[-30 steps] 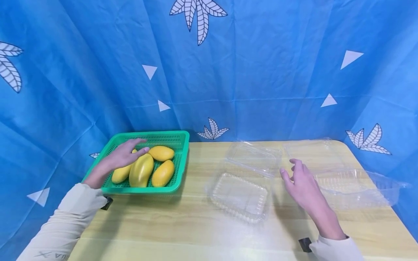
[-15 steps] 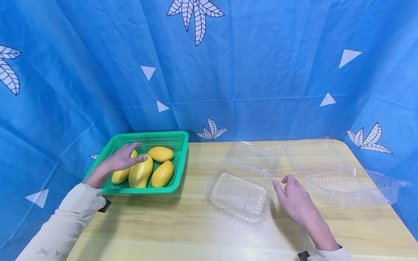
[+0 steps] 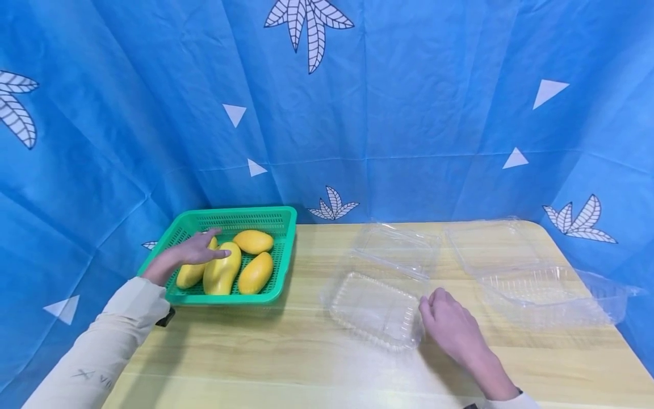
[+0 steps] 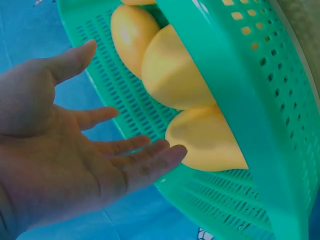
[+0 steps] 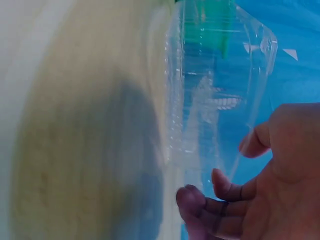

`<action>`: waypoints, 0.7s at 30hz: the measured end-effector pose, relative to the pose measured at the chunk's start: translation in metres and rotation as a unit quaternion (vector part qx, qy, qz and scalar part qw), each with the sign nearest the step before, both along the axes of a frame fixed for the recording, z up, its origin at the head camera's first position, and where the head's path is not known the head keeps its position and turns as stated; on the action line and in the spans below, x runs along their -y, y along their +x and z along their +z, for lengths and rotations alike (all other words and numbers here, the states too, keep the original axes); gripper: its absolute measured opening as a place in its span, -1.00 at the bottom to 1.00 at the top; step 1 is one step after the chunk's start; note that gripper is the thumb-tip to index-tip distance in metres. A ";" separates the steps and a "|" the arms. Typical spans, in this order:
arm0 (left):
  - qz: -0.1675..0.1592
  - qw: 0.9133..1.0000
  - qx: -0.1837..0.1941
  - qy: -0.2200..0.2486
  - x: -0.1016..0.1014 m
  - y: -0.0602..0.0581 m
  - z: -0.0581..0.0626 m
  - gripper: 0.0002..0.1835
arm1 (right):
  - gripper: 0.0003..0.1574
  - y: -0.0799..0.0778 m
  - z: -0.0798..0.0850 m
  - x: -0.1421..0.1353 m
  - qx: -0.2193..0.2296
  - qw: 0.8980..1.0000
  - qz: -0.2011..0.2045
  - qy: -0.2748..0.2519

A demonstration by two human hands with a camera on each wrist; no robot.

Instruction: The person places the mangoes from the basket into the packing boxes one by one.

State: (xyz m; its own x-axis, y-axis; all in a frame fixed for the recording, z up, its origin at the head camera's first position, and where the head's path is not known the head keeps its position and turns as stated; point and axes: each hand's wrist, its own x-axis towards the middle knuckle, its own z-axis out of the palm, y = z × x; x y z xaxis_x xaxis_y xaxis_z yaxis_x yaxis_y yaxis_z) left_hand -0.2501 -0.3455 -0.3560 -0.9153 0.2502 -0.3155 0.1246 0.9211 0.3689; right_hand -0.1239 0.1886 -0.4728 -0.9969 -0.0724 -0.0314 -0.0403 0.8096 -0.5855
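The green basket (image 3: 286, 250) at the left holds several yellow mangoes (image 3: 255, 273). My left hand (image 3: 196, 249) hovers over them with fingers spread; in the left wrist view that hand (image 4: 75, 150) grips nothing and its fingertips overlap the nearest mango (image 4: 205, 142). On the table, a clear plastic clamshell container (image 3: 375, 309) lies with its lid (image 3: 398, 245) folded back. My right hand (image 3: 455, 329) is at the container's right edge. In the right wrist view, thumb and fingers of this hand (image 5: 250, 185) stand apart around the near corner of the container (image 5: 215, 100).
Another clear clamshell container (image 3: 557, 301), its lid (image 3: 495, 244) lying back, is at the table's right side. A blue patterned curtain (image 3: 419, 113) hangs behind and beside the wooden table (image 3: 265, 352).
My right hand has come left and down from between the two containers to the nearer one's right edge. My left hand has lowered slightly over the mangoes.
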 end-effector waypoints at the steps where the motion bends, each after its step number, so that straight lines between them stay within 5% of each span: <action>1: -0.003 1.000 0.000 0.000 0.000 -0.001 -0.001 -0.12 | -0.54 0.000 -0.001 0.001 -0.012 1.000 0.001 0.008; 10: -0.002 0.999 0.052 0.003 0.008 -0.009 -0.007 -0.05 | -0.62 -0.006 -0.012 0.007 -0.112 0.990 0.010 0.084; 21: 0.002 0.999 0.047 -0.006 0.016 -0.012 -0.005 -0.14 | -0.68 -0.022 -0.011 0.002 -0.132 0.984 0.026 0.119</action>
State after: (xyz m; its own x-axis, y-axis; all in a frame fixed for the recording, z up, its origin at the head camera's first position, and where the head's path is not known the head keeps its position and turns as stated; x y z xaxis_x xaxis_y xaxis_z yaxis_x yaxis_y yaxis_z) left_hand -0.2619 -0.3616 -0.3615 -0.8824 0.2411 -0.4041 0.0851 0.9263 0.3670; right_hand -0.1462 0.1862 -0.4838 -0.9679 -0.1445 0.2057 -0.2096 0.9158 -0.3426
